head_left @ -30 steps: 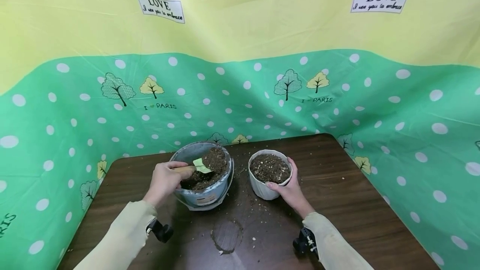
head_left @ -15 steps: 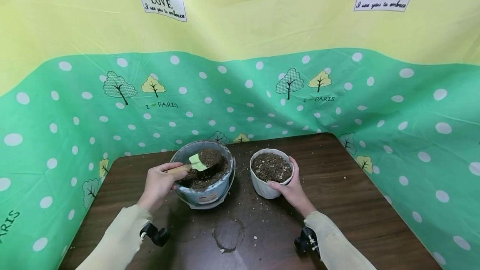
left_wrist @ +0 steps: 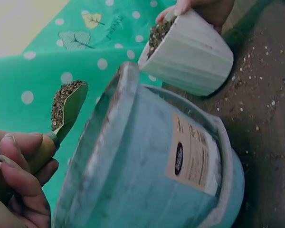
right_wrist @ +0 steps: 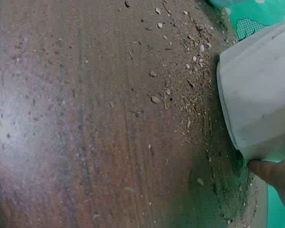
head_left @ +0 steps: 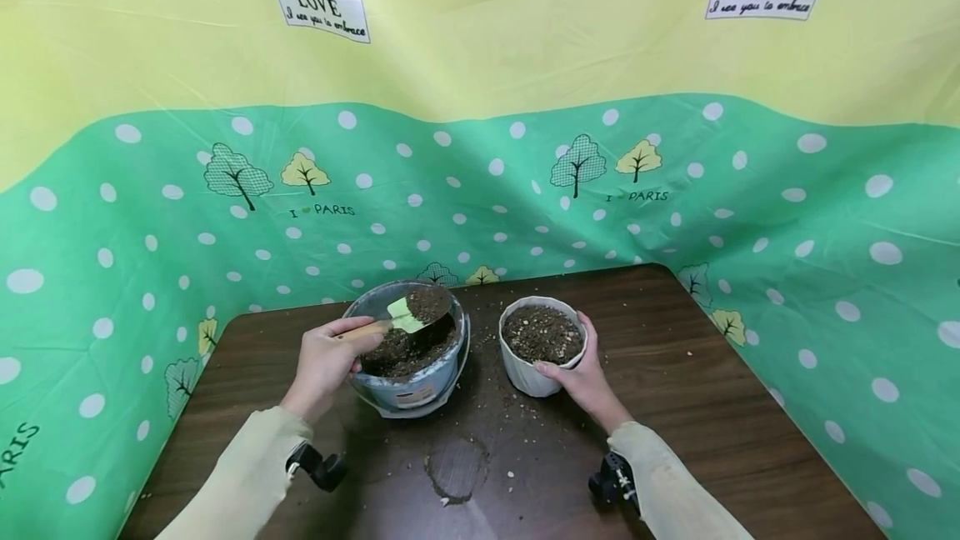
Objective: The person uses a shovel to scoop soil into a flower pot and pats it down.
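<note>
My left hand [head_left: 318, 369] grips the wooden handle of a small trowel [head_left: 406, 317] with a light green blade. A heap of dark soil [left_wrist: 64, 102] sits on the blade. In the head view the trowel is over the mouth of a blue bucket [head_left: 412, 398], which holds more soil and carries a paper label. To the right stands a white ribbed flowerpot [head_left: 528, 377], filled with soil nearly to its rim. My right hand [head_left: 588, 382] holds this pot from its right side, thumb at the near rim; most of the fingers are hidden behind it.
Dark wood-grain table [head_left: 720, 423] under everything. Soil crumbs [right_wrist: 194, 95] are scattered around the white pot's base. A ring of soil [head_left: 456, 469] marks the tabletop in front of the bucket. A patterned cloth [head_left: 480, 190] hangs behind and along the sides.
The trowel has come up from the bucket's soil with a load on its blade, shifting slightly left and then back right. My right hand and the white pot stay put.
</note>
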{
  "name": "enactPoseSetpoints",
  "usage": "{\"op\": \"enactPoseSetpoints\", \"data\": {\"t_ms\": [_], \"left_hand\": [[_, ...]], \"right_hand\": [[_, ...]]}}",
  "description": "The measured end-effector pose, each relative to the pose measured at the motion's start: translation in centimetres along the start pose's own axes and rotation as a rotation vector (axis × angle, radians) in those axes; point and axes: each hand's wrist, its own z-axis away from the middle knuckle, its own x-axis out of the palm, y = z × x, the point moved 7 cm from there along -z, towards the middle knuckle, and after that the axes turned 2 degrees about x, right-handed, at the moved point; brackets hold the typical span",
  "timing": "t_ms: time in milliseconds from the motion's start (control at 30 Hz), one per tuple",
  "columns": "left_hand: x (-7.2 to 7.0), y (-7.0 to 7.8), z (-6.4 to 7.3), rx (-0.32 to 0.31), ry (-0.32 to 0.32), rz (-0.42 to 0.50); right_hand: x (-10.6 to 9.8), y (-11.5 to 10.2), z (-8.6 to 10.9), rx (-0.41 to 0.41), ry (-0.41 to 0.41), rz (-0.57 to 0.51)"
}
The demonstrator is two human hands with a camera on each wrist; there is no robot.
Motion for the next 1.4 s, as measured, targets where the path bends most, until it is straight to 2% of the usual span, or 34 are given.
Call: {"op": "enactPoseSetpoints", "data": {"t_ms": [133, 600, 767, 933, 1133, 1400], "left_hand": [[1.2, 0.8, 0.0, 0.011, -0.008, 0.008], [6.2, 2.6, -0.2, 0.022, -0.079, 0.071], [7.6, 3.1, -0.1, 0.026, -0.092, 0.069], [8.9, 3.3, -0.2, 0.037, -0.108, 0.068], [10.1, 3.3, -0.2, 0.051, -0.124, 0.084], [11.7, 3.1, -0.4, 0.074, -0.156, 0.094]], "right_hand": [[-0.2, 0.3, 0.0, -0.012, 0.011, 0.027], [0.1, 0.4, 0.1, -0.025, 0.010, -0.001], [0.0, 0.5, 0.0, -0.044, 0.010, -0.016], [0.0, 0.5, 0.1, -0.049, 0.005, -0.040], [0.0, 0.3, 0.0, 0.003, -0.005, -0.028], [0.0, -1.3, 0.7, 0.034, -0.024, -0.033]]}}
